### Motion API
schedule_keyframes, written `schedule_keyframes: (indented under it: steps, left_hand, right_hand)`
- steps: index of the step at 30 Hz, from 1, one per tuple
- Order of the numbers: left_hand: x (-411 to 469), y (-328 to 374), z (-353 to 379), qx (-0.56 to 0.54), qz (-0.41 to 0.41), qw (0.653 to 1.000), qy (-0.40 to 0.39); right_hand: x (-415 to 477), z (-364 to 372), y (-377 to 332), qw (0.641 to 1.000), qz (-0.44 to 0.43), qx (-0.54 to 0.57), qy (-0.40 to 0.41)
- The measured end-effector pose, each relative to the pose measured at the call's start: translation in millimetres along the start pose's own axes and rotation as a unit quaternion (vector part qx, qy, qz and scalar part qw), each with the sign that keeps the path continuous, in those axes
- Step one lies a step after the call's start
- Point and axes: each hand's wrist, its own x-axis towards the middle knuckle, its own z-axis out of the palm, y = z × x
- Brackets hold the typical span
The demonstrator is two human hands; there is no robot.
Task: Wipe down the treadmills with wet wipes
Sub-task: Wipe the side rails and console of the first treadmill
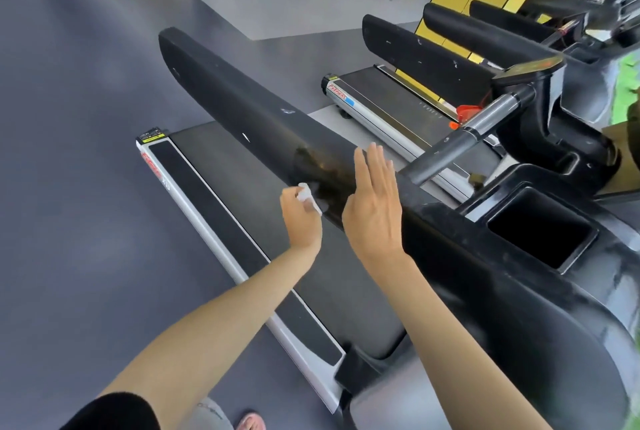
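Left hand (300, 213): grip pinching wet wipe (309, 197) against black treadmill handrail (242, 111). Right hand (374, 202): grip open, fingers straight, flat against same handrail

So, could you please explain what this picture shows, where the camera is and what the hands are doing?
No robot here: a person wears a camera on the head, looking down at their own bare arms. The left hand pinches a crumpled white wet wipe against the long black handrail of a treadmill. The right hand is open, fingers straight, beside the same rail; whether it touches is unclear. Below runs the treadmill's belt, and a second treadmill stands beyond.
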Motion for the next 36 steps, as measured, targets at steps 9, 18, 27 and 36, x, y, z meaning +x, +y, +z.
schedule_keyframes:
  steps: [9,18,27,36]
  left_hand:
    - [-17,4,8,0.027,0.017,0.991,-0.133]
    - [77,33,-35,0.083,-0.011,0.996,0.012]
    - [111,29,-61,0.080,0.068,0.994,-0.036]
    - [93,29,-68,0.059,0.052,0.964,-0.254]
  right_hand:
    - [13,27,-16,0.999,-0.042,0.005,-0.027]
    - [44,49,-40,0.997,0.021,-0.038,-0.060]
    - [59,45,-51,0.988,0.149,-0.022,-0.045]
    - [61,48,-53,0.985,0.163,-0.035,-0.041]
